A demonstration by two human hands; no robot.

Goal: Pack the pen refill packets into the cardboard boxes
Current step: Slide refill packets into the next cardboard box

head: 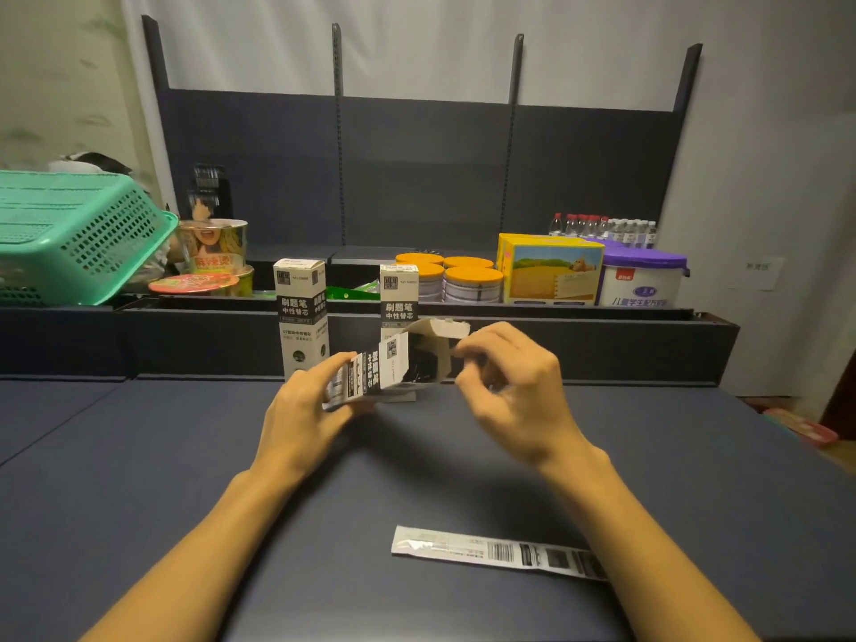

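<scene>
The left hand (305, 405) grips a black-and-white box (370, 373) tilted above the desk (185, 456), its grey flap open. The right hand (505, 386) pinches that flap. 1 clear, barcoded packet (498, 552) lies flat nearer the person. 2 matching boxes (301, 312) stand upright behind.

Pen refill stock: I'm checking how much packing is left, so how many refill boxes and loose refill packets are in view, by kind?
Standing refill boxes, shut: 2 (left one, right one)
Open refill box, gripped by the left hand, right hand at its flap: 1
Loose refill packets on the table: 1
Total: 4
</scene>
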